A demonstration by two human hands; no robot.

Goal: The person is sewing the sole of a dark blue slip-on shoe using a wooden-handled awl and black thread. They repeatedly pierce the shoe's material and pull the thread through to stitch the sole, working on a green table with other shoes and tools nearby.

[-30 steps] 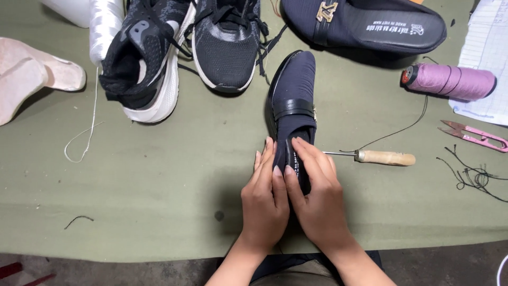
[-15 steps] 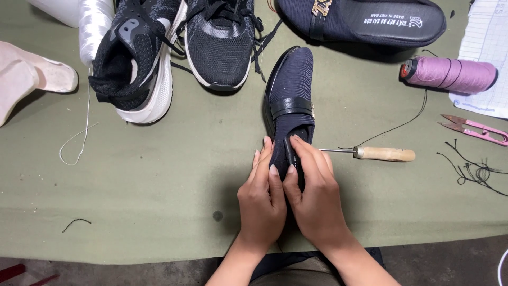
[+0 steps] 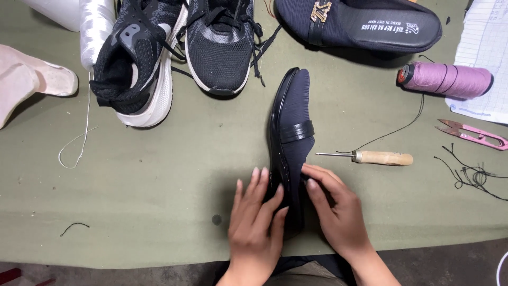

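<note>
A dark navy slip-on shoe (image 3: 293,124) with a black band lies on the green table, tipped onto its side so the glossy sole edge faces left. My left hand (image 3: 256,220) presses flat against the sole side near the heel. My right hand (image 3: 336,212) grips the heel from the other side, fingers curled on the upper. An awl with a wooden handle (image 3: 378,157) lies just right of the shoe, apart from both hands.
Two black sneakers (image 3: 140,58) (image 3: 222,42) stand at the back left, a matching navy shoe (image 3: 360,24) at the back. A purple thread spool (image 3: 450,79), pink snips (image 3: 473,133), paper (image 3: 489,47) and thread scraps (image 3: 473,175) lie right. White thread cone (image 3: 95,29) and beige pieces (image 3: 26,79) lie left.
The shoe has been turned from upright onto its side, showing the sole edge. My hands have spread apart, one on each side of the heel.
</note>
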